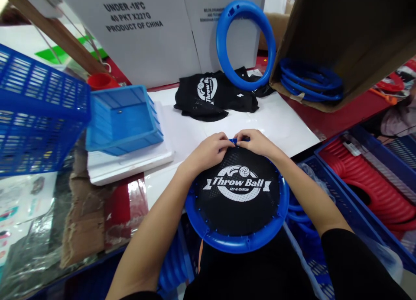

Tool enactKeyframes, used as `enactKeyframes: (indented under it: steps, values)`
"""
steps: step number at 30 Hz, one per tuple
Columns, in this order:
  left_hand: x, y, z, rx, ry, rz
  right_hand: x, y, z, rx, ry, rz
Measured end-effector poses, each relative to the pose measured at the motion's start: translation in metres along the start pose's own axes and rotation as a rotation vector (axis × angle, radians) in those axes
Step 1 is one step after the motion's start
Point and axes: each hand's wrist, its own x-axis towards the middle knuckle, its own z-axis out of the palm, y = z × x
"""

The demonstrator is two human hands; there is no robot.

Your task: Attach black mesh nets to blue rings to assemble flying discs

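A blue plastic ring point(238, 243) rests at the table's near edge, tilted toward my body. Across it lies a round black mesh cloth point(235, 217) printed "Throw Ball". At the ring's far edge, my left hand point(212, 150) pinches the cloth's rim, thumb and fingers pressed together. Just to its right, my right hand point(253, 142) pinches the same rim from the other side. The fingertips cover the spot where the cloth meets the ring. Behind them, more black printed cloths point(216, 96) lie on the white tabletop point(201, 133).
Another blue ring point(222, 44) leans upright against white cartons point(152, 49). A cardboard box point(341, 40) on its side holds several blue rings. A blue bin point(125, 122) and a blue basket point(42, 114) stand left. Red rings point(373, 183) fill a crate at right.
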Motion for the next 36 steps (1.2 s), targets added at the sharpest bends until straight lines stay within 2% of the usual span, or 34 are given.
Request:
enactKeyframes:
  steps: [4, 7, 9, 14, 16, 18, 20, 22, 25, 27, 30, 32, 34, 36]
  values:
    - [-0.005, 0.005, -0.003, 0.121, 0.017, 0.112, 0.002, 0.004, -0.006, 0.036, -0.017, -0.012]
    - [-0.003, 0.001, -0.001, 0.177, 0.014, 0.11, 0.004, 0.008, -0.019, 0.1, -0.114, -0.039]
    - [-0.001, -0.003, 0.001, 0.227, 0.011, 0.071, 0.008, 0.013, -0.033, 0.075, -0.107, -0.034]
    - [-0.002, -0.006, -0.001, 0.337, 0.098, -0.174, 0.041, 0.029, -0.079, -0.547, 0.146, -0.019]
    - [-0.007, 0.002, 0.0, 0.371, 0.124, -0.181, 0.061, 0.032, -0.094, -0.668, 0.196, -0.031]
    - [-0.01, 0.014, 0.002, 0.363, 0.073, -0.104, 0.082, 0.032, -0.103, -0.736, 0.205, -0.051]
    - [-0.012, 0.026, 0.007, 0.342, -0.042, -0.048, 0.107, 0.03, -0.105, -0.798, 0.22, -0.075]
    - [-0.012, 0.03, 0.014, 0.361, -0.111, -0.061, 0.133, 0.028, -0.101, -0.831, 0.284, -0.082]
    - [-0.013, 0.026, 0.019, 0.364, -0.098, -0.062, 0.17, 0.028, -0.085, -0.841, 0.382, -0.059]
    - [-0.015, 0.022, 0.02, 0.356, -0.084, -0.055, 0.183, 0.03, -0.075, -0.847, 0.37, -0.058]
    - [-0.015, 0.02, 0.018, 0.349, -0.067, -0.061, 0.18, 0.037, -0.079, -0.875, 0.331, -0.094]
    - [-0.014, 0.02, 0.016, 0.342, -0.07, -0.068, 0.163, 0.043, -0.099, -0.942, 0.379, -0.13]
    - [-0.013, 0.02, 0.014, 0.335, -0.089, -0.077, 0.137, 0.05, -0.129, -1.06, 0.53, -0.104]
    - [-0.01, 0.018, 0.013, 0.331, -0.113, -0.091, 0.106, 0.058, -0.162, -1.133, 0.722, 0.109]
